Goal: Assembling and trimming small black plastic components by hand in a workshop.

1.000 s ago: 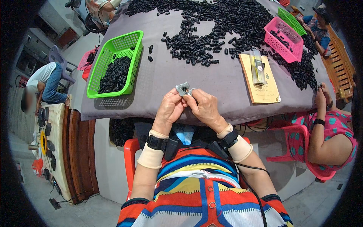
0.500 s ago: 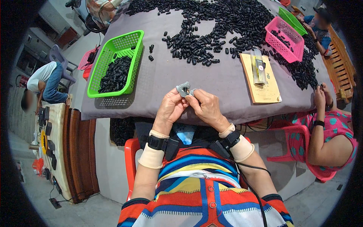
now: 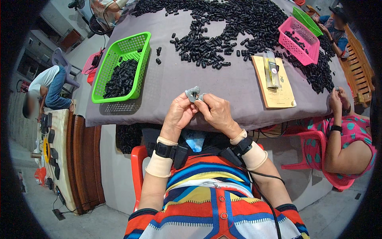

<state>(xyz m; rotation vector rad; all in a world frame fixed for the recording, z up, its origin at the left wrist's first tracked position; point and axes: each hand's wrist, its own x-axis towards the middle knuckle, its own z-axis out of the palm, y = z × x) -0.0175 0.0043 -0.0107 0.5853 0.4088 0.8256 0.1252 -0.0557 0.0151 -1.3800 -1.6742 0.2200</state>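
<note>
My left hand (image 3: pixel 180 114) and my right hand (image 3: pixel 218 114) meet over the near edge of the cloth-covered table. Both are closed, fingertips pinched together around a small black piece (image 3: pixel 195 95), mostly hidden by the fingers. It resembles the short black cylindrical parts piled on the table, though its details are too small to tell. Grey wrappings (image 3: pixel 192 91) cover fingertips of both hands. Ahead of the hands spreads the large pile of black parts (image 3: pixel 207 49). To the left stands a green basket (image 3: pixel 142 75) partly filled with the same parts.
On the right lies a yellowish notebook (image 3: pixel 280 99) with a clear tube-like case (image 3: pixel 272 75) on top. Beyond it a pink basket (image 3: pixel 312 59) and another green basket (image 3: pixel 308 22) rest among the parts. A co-worker's hands (image 3: pixel 337 99) are at the table's right edge.
</note>
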